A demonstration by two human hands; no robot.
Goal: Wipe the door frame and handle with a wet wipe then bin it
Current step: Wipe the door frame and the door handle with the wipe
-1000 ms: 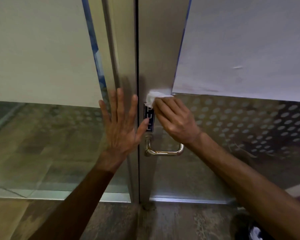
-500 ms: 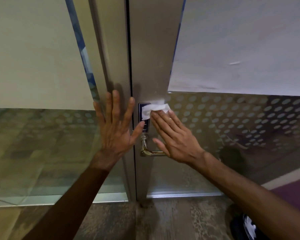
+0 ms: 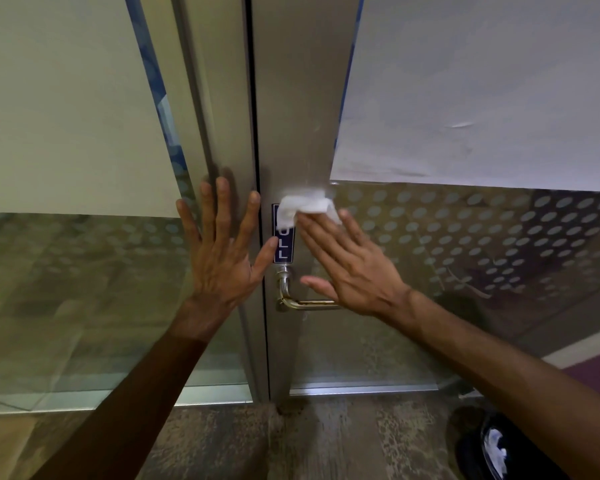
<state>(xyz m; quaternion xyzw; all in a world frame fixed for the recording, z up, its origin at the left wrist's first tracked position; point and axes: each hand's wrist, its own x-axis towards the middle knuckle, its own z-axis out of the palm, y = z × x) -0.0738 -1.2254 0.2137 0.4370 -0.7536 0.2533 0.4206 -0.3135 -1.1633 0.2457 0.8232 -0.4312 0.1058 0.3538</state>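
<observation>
A brushed metal door frame runs upright through the middle of the view. My right hand lies flat on it and presses a crumpled white wet wipe under its fingertips, over the top of a blue PULL sign. The brass lever handle sits just below, partly hidden behind that hand. My left hand is spread flat on the neighbouring frame post, fingers apart, holding nothing.
Glass panels with a dotted film and pale frosted sheets flank the frame. A speckled floor lies below. A dark bin with white waste inside stands at the lower right, under my right forearm.
My right hand has opened from curled to flat and slid the wipe slightly down the frame onto the sign. The view has shifted a little. My left hand stays pressed on the post.
</observation>
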